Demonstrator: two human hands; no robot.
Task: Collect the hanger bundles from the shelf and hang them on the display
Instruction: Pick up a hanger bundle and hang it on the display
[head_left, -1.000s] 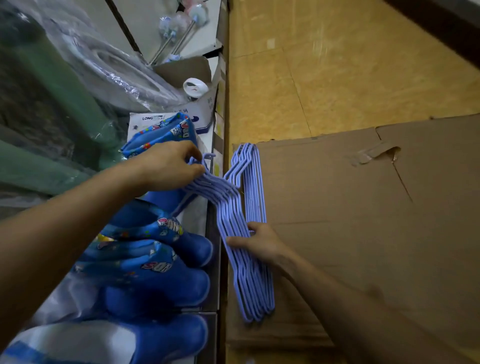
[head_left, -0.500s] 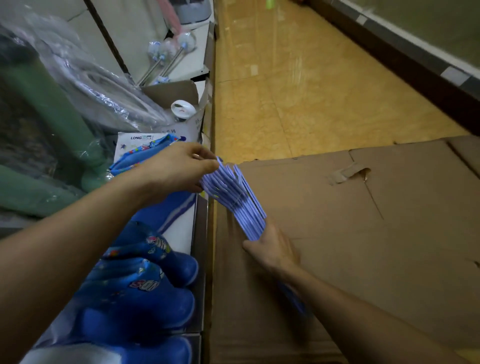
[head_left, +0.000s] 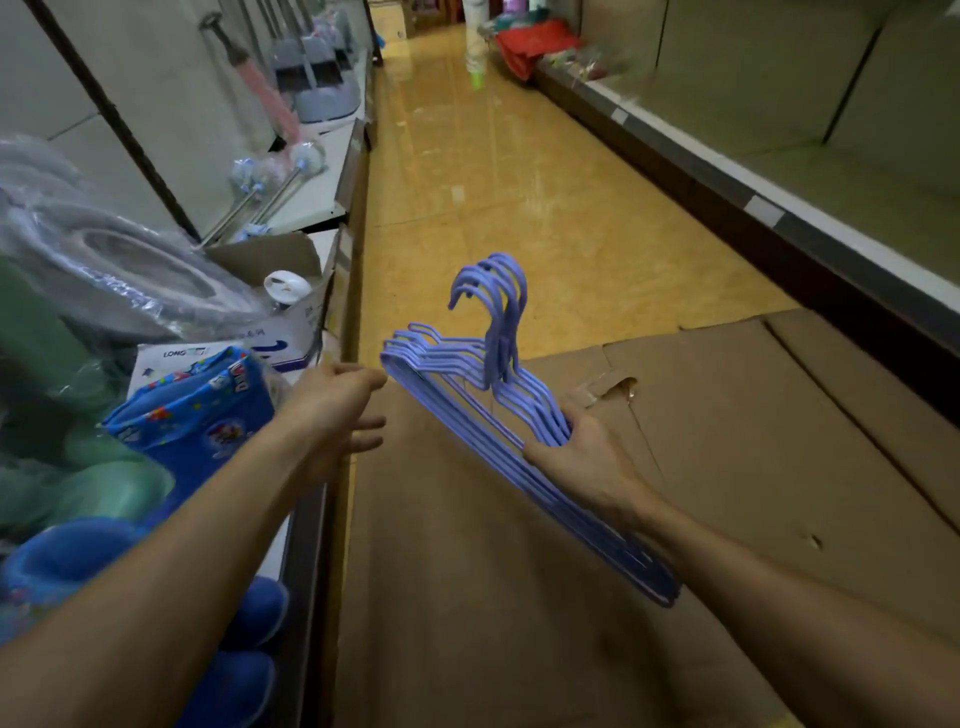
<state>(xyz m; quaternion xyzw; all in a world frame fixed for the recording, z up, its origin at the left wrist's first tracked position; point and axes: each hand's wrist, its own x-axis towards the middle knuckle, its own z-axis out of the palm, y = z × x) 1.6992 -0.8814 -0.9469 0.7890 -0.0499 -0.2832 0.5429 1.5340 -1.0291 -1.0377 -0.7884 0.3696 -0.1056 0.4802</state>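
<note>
Lying flat over the aisle floor, just right of the shelf's front edge: the flattened cardboard. Running along the left, crowded near its front edge with blue boots and wrapped goods: the shelf. Hanging in the air above the cardboard's left part, clear of the shelf, tilted with the hooks pointing up and away: the hanger bundle. Gripping it at one shoulder, fingers curled round the wires: the right hand. Reaching toward the bundle's far-left corner, fingers loosely spread and holding nothing: the left hand. Not telling clearly whether its thumb tip is touching the wires.

Judging the risks from here:
- Carrying the whole bundle by one off-centre grip, so probably leaving the long free end sagging or twisting.
- Fanning apart at the hooks and the left corner, so possibly letting single hangers slide out and drop onto the cardboard.
- Risking a snag of that corner against the boots or the shelf's front edge while turning.
- Walking over loose cardboard, perhaps slipping.
- Needing the hooks lined up before hanging; not showing any recognisable display rail.
</note>
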